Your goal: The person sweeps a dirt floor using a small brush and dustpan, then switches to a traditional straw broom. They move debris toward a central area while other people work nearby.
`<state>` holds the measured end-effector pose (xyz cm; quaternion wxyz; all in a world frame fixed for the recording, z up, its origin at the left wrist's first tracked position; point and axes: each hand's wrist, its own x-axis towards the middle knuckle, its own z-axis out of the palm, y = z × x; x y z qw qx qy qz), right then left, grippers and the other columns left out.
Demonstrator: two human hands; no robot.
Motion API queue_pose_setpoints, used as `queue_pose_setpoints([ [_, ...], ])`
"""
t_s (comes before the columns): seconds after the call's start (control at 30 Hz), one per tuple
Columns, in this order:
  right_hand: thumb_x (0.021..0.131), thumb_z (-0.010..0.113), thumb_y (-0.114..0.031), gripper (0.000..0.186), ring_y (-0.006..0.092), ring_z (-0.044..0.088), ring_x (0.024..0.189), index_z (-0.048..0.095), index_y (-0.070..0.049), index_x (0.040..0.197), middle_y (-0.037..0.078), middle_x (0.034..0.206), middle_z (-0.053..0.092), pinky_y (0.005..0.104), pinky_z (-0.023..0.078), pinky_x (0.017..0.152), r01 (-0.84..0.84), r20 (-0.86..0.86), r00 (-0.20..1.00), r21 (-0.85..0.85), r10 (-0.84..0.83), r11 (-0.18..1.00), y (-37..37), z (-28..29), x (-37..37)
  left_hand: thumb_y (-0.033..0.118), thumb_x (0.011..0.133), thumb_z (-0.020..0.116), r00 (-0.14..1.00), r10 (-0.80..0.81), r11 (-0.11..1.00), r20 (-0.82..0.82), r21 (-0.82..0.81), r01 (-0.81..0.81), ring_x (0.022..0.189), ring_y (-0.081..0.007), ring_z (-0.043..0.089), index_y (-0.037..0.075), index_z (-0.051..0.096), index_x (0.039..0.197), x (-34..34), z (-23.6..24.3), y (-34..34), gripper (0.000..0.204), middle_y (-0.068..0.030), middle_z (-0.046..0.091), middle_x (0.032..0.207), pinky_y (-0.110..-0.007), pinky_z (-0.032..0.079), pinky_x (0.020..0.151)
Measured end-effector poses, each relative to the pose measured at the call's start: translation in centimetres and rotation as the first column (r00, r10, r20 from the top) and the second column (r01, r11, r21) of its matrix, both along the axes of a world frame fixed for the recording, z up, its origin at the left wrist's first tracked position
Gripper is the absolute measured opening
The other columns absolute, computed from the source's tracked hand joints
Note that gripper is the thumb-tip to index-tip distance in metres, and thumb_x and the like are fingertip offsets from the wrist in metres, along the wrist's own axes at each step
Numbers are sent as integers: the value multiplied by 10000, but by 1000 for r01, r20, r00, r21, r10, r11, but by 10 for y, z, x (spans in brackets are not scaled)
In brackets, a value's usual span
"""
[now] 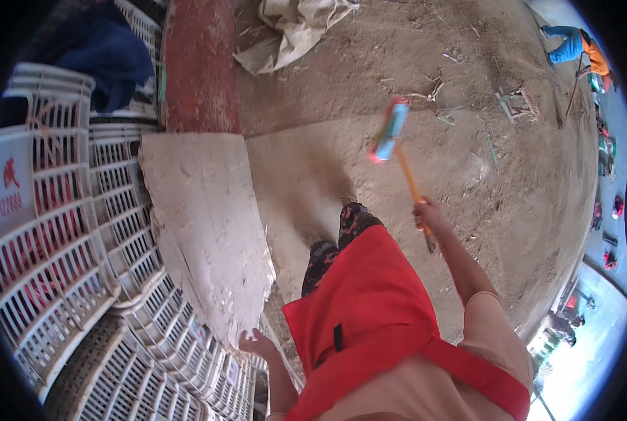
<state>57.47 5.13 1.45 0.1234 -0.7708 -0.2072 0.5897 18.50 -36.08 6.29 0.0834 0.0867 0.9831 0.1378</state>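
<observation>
My right hand (428, 214) is closed around the orange handle of a mallet-like tool (390, 128), whose pale blue head with red ends is raised over the dirt floor (468, 182) and slightly blurred. My left hand (257, 342) hangs at the lower middle, fingers apart and loosely curved, holding nothing. It is beside the lower end of a worn pale board (197, 224); I cannot tell if it touches it. My red apron (359, 295) hangs over camouflage trousers.
Stacked white plastic crates (61, 263) line the left, dark blue cloth (106, 56) on the upper ones. A red plank (199, 63) and beige sacking (285, 31) lie ahead. A person in orange (592, 56) holds a long-handled tool at upper right. Several figures appear at lower right.
</observation>
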Motion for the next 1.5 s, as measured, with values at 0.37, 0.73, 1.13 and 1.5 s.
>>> queue_pose_setpoints([
  [0.37, 749, 619, -71, 520, 162, 519, 440, 470, -28, 1245, 94, 637, 580, 312, 411, 371, -347, -515, 809, -27, 284, 938, 131, -130, -211, 117, 852, 534, 608, -70, 989, 791, 134, -60, 756, -133, 580, 2, 553, 1068, 8, -18, 269, 246, -61, 591, 873, -255, 480, 639],
  [0.73, 797, 574, -110, 407, 134, 501, 474, 485, -91, 1193, 46, 639, 537, 285, 409, 387, 84, 177, 982, -122, -61, 989, 293, -92, 144, 115, 867, 542, 567, -287, 953, 772, 170, 252, 803, -145, 581, -1, 592, 1020, 37, -121, 496, 199, -70, 624, 872, -273, 471, 740],
  [1.13, 832, 457, -84, 276, 88, 405, 352, 480, -57, 1105, 4, 594, 442, 217, 370, 310, 239, 248, 944, -53, -219, 970, 199, -112, 121, 248, 778, 603, 502, -842, 511, 199, -4, 859, 1060, -358, 484, 152, 639, 995, -32, -392, 778, 240, -190, 536, 1080, -436, 378, 914],
  [1.5, 834, 455, -31, 436, 76, 404, 345, 406, -58, 1266, 7, 601, 457, 204, 358, 301, 338, 307, 919, -295, -247, 894, 173, -152, 74, 420, 801, 554, 484, -808, 380, 335, -332, 863, 1290, -379, 250, 217, 523, 1249, -64, -526, 934, 493, -106, 258, 1421, -554, 239, 1027],
])
